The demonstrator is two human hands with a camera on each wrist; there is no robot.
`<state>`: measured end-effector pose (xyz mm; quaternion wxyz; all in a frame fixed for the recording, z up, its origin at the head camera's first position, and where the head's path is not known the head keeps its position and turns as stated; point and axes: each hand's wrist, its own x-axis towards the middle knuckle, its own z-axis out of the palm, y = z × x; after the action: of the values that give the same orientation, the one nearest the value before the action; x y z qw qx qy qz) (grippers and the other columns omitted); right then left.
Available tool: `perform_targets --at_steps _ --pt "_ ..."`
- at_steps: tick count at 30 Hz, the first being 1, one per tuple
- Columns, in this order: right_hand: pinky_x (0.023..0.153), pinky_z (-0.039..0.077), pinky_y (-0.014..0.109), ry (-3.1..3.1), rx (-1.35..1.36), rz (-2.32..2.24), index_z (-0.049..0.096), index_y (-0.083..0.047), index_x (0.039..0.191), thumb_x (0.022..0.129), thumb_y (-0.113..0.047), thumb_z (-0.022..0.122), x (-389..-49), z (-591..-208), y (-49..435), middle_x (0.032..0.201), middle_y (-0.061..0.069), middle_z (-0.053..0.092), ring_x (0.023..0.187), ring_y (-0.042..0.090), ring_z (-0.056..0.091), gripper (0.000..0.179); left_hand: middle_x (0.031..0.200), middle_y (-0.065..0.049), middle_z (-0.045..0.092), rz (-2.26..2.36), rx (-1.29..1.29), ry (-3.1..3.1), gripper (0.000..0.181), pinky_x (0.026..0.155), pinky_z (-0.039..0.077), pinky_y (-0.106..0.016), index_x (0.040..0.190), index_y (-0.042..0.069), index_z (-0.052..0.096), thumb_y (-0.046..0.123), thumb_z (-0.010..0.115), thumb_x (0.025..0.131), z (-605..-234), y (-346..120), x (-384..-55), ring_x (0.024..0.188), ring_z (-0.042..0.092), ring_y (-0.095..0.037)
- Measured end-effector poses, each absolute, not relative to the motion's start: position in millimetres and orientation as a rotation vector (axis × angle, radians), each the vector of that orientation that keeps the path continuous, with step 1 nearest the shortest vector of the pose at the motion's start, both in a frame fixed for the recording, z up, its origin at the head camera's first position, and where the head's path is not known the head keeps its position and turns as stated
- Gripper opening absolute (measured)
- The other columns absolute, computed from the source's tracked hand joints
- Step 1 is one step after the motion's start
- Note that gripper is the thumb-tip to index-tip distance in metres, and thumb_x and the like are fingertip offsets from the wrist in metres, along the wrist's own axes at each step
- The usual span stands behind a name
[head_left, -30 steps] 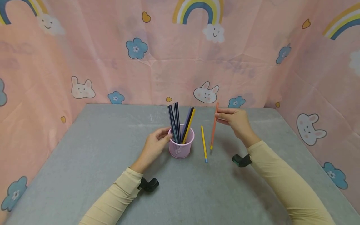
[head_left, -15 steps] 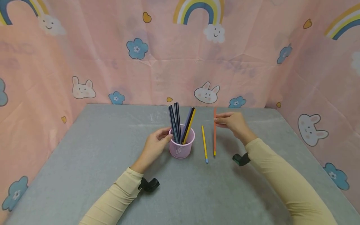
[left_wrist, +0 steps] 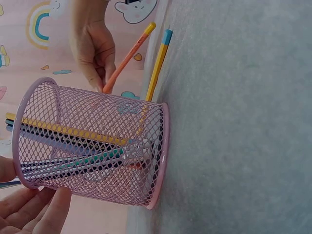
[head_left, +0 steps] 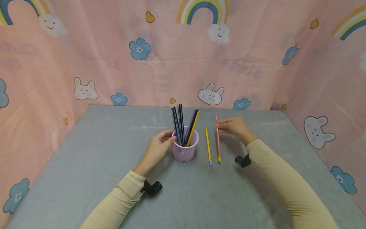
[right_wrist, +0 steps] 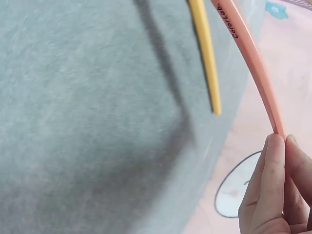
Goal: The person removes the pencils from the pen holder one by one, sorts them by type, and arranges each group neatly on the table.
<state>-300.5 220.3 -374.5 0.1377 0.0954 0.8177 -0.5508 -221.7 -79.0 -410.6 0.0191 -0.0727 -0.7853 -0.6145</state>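
A grey worktop [head_left: 85, 152] has faint pale marks near its far edge. Behind it and down both sides hangs a pink cloth [head_left: 171, 70], creased in places. Its print shows a rainbow [head_left: 205, 4] at top centre, with a smiling cloud [head_left: 218, 33] at the right foot; more rainbows are cut off at both upper corners. Blue flowers [head_left: 140, 49], white rabbit heads [head_left: 85, 91] and small orange hearts [head_left: 150, 17] are scattered across, one rabbit head on the right turned sideways.

The head view looks forward and down across the counter [head_left: 85, 165]. Both wrist views sit close and tipped sideways, the left facing the mesh cup [left_wrist: 97, 108], the right the orange pencil [right_wrist: 259, 73], which all three share.
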Motion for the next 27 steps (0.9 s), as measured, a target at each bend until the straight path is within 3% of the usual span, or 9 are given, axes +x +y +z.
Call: perform_targets --at_steps 6,15,27 --pt "0.091 0.059 0.033 2.321 0.267 -1.584 0.059 0.009 0.131 0.092 -0.011 0.071 -305 -386 224 0.078 -0.009 0.072 0.072 0.002 0.07 0.045 0.126 -0.018 0.068 -1.913 -0.22 -2.439 0.036 0.102 0.053 -0.043 0.13 0.001 0.063 0.014 0.065 0.096 -408 -80 -221 0.12 0.064 -0.03" --pt "0.07 0.06 0.021 2.324 0.295 -1.532 0.062 0.01 0.126 0.092 -0.011 0.071 -309 -399 222 0.074 -0.008 0.072 0.067 0.003 0.07 0.041 0.126 -0.018 0.068 -1.908 -0.226 -2.433 0.036 0.104 0.052 -0.044 0.129 0.0 0.063 0.013 0.065 0.096 -409 -80 -221 0.119 0.065 -0.031" --pt "0.061 0.056 0.017 2.399 0.422 -1.386 0.067 0.006 0.121 0.09 -0.014 0.074 -310 -409 216 0.067 -0.009 0.069 0.06 0.001 0.067 0.037 0.126 -0.018 0.068 -1.889 -0.239 -2.434 0.037 0.105 0.051 -0.045 0.13 0.001 0.063 0.014 0.065 0.096 -411 -80 -221 0.119 0.065 -0.031"
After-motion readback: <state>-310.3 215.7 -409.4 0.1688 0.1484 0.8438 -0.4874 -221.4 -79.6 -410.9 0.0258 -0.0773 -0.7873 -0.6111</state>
